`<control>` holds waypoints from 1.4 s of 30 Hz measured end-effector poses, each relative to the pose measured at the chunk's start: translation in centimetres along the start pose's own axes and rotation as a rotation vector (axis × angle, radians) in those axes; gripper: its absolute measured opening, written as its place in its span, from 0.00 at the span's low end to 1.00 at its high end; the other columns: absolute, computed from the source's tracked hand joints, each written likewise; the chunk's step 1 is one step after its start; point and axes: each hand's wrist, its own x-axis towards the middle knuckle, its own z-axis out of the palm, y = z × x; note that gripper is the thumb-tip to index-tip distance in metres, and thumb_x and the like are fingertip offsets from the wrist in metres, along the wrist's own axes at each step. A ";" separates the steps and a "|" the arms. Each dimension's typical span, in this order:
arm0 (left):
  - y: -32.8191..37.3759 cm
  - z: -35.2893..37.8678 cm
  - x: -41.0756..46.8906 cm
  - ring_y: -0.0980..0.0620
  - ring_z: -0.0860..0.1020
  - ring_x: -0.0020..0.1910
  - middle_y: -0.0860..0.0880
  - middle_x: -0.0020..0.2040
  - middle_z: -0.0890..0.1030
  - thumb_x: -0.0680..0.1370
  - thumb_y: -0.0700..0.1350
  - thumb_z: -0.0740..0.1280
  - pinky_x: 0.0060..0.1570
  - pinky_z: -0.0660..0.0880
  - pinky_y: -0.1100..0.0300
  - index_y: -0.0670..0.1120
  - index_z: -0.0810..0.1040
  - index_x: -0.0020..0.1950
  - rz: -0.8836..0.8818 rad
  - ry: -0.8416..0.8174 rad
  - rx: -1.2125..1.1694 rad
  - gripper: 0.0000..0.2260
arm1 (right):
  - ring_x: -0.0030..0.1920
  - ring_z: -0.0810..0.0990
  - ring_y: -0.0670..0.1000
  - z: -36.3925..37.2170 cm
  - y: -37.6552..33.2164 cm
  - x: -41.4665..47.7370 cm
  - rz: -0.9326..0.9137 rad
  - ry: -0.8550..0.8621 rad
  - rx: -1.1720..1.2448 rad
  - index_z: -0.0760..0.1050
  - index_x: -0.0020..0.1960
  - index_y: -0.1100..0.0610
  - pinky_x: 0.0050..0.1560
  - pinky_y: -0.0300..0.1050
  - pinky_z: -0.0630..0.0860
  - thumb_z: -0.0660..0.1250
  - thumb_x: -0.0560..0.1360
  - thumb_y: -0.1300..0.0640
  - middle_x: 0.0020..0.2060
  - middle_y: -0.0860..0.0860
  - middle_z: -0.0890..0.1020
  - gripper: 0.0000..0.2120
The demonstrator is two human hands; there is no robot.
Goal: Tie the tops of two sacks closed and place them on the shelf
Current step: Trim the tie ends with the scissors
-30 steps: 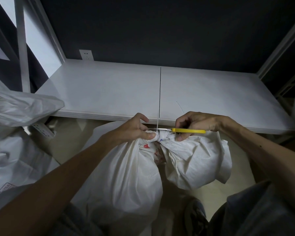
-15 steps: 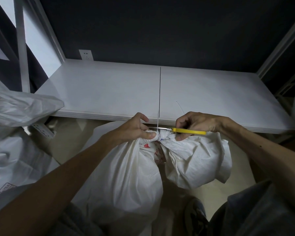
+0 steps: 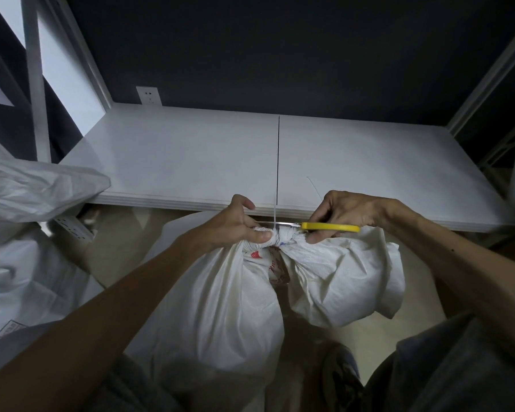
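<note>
Dark wall behind, white shelf under it, a loose tie lying near the front edge. Below that edge, standing on the floor: sack, neck gathered and cinched by a tie, tail pointing straight up. Left hand curled tight round the neck just left of the tie, thumb laid across the bunched cloth. Right hand closed on the yellow scissors, blades level and reaching left across the tail, tips close to the left hand. Blades already biting the tail or merely around it: cannot tell.

Judged step: trimming the spare tail on this sack, the cinching itself apparently done. Next move calling for one clean snip just above the neck, without nicking cloth or thumb; then scissors down, both hands under the sack, and a lift onto the shelf. Second sack at far left, partly out of frame, top not readable, probably waiting for the loose tie.

Against half a second and a full second back: almost nothing altered. Same grips, same blade line, tail uncut and upright, sack unmoved.
</note>
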 end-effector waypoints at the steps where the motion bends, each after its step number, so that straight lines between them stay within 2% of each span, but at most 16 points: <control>1: 0.0 0.0 0.0 0.50 0.80 0.58 0.43 0.56 0.83 0.64 0.56 0.77 0.66 0.73 0.48 0.48 0.60 0.64 0.000 0.002 0.003 0.37 | 0.28 0.67 0.46 0.0 0.0 0.0 0.007 0.001 -0.005 0.85 0.39 0.54 0.34 0.37 0.68 0.78 0.68 0.50 0.25 0.49 0.72 0.08; 5: 0.0 -0.1 0.3 0.47 0.79 0.60 0.43 0.55 0.84 0.66 0.53 0.78 0.66 0.72 0.48 0.46 0.57 0.63 -0.002 0.003 0.017 0.37 | 0.26 0.67 0.49 0.0 0.2 0.2 0.023 0.017 0.019 0.86 0.41 0.55 0.31 0.40 0.69 0.79 0.67 0.51 0.25 0.53 0.73 0.09; 10: -0.1 -0.2 0.3 0.49 0.79 0.59 0.47 0.53 0.86 0.64 0.57 0.76 0.64 0.72 0.50 0.45 0.57 0.64 0.000 0.006 0.034 0.39 | 0.28 0.66 0.50 -0.4 0.6 0.0 0.013 0.035 0.034 0.86 0.43 0.56 0.32 0.41 0.67 0.79 0.67 0.49 0.27 0.55 0.73 0.12; 13: -0.3 -0.2 0.6 0.50 0.79 0.59 0.48 0.55 0.85 0.62 0.60 0.77 0.63 0.71 0.50 0.46 0.61 0.61 0.013 0.015 0.034 0.38 | 0.30 0.70 0.48 -0.6 1.5 0.1 0.026 0.165 0.091 0.85 0.42 0.58 0.34 0.40 0.68 0.78 0.67 0.48 0.28 0.53 0.76 0.13; 17: -0.3 0.2 1.3 0.50 0.80 0.57 0.46 0.57 0.83 0.67 0.54 0.78 0.58 0.74 0.55 0.51 0.69 0.56 0.018 0.024 -0.038 0.25 | 0.34 0.74 0.47 -1.2 3.1 1.3 0.090 0.388 0.119 0.82 0.43 0.62 0.38 0.40 0.72 0.76 0.69 0.46 0.31 0.53 0.78 0.18; 21: 0.5 1.0 2.9 0.50 0.81 0.54 0.46 0.52 0.84 0.72 0.47 0.77 0.55 0.74 0.59 0.45 0.80 0.54 0.067 0.046 -0.007 0.14 | 0.38 0.80 0.55 -1.5 4.6 3.2 0.161 0.507 0.199 0.79 0.45 0.64 0.51 0.54 0.80 0.74 0.64 0.35 0.36 0.57 0.83 0.31; 22: 0.7 1.1 3.4 0.51 0.81 0.53 0.47 0.50 0.84 0.73 0.46 0.76 0.54 0.73 0.59 0.44 0.82 0.54 0.085 0.044 0.004 0.13 | 0.40 0.81 0.55 -1.6 5.1 3.7 0.172 0.534 0.228 0.79 0.44 0.65 0.53 0.55 0.79 0.72 0.66 0.35 0.36 0.53 0.84 0.31; 24: 0.8 1.5 4.5 0.53 0.81 0.53 0.48 0.50 0.84 0.73 0.46 0.76 0.54 0.72 0.61 0.42 0.84 0.56 0.111 0.049 0.033 0.13 | 0.43 0.82 0.54 -1.8 5.9 4.7 0.216 0.585 0.258 0.77 0.42 0.63 0.54 0.51 0.78 0.66 0.76 0.40 0.39 0.47 0.85 0.24; 26: 1.0 1.8 5.5 0.54 0.80 0.53 0.48 0.51 0.84 0.74 0.45 0.75 0.54 0.71 0.62 0.42 0.84 0.57 0.126 0.063 0.038 0.13 | 0.45 0.82 0.57 -2.1 7.1 5.7 0.272 0.652 0.239 0.76 0.41 0.61 0.52 0.48 0.77 0.62 0.78 0.41 0.42 0.52 0.84 0.22; 30: 1.4 2.7 7.6 0.59 0.80 0.48 0.50 0.48 0.84 0.74 0.44 0.75 0.50 0.71 0.66 0.42 0.85 0.53 0.148 0.065 0.044 0.10 | 0.45 0.79 0.58 -3.1 10.0 7.0 0.366 0.820 0.214 0.77 0.46 0.62 0.45 0.45 0.72 0.62 0.79 0.45 0.41 0.57 0.80 0.19; 34: 1.5 3.8 9.8 0.55 0.81 0.49 0.50 0.46 0.85 0.73 0.44 0.76 0.54 0.73 0.63 0.44 0.85 0.50 0.154 0.050 0.032 0.08 | 0.39 0.78 0.55 -3.6 12.6 7.5 0.463 0.978 0.242 0.80 0.44 0.67 0.41 0.46 0.75 0.71 0.73 0.50 0.37 0.60 0.81 0.17; 36: 1.5 4.3 10.8 0.54 0.82 0.50 0.51 0.45 0.85 0.73 0.45 0.76 0.55 0.73 0.61 0.45 0.85 0.50 0.148 0.031 0.055 0.08 | 0.38 0.76 0.55 -3.8 13.9 8.1 0.539 1.016 0.274 0.80 0.44 0.67 0.38 0.45 0.73 0.72 0.72 0.52 0.36 0.58 0.79 0.16; 39: 1.2 5.2 12.3 0.53 0.82 0.52 0.51 0.46 0.85 0.72 0.46 0.77 0.57 0.74 0.58 0.46 0.85 0.50 0.146 0.022 0.075 0.09 | 0.41 0.77 0.56 -3.8 15.4 9.2 0.609 1.013 0.295 0.80 0.47 0.66 0.40 0.43 0.72 0.71 0.71 0.53 0.39 0.57 0.79 0.16; 42: 0.8 5.5 13.6 0.55 0.82 0.52 0.53 0.47 0.85 0.71 0.49 0.77 0.57 0.75 0.57 0.48 0.86 0.50 0.135 0.020 0.096 0.10 | 0.48 0.80 0.60 -3.6 16.3 10.5 0.618 1.017 0.326 0.78 0.46 0.66 0.43 0.44 0.72 0.67 0.74 0.52 0.42 0.61 0.80 0.15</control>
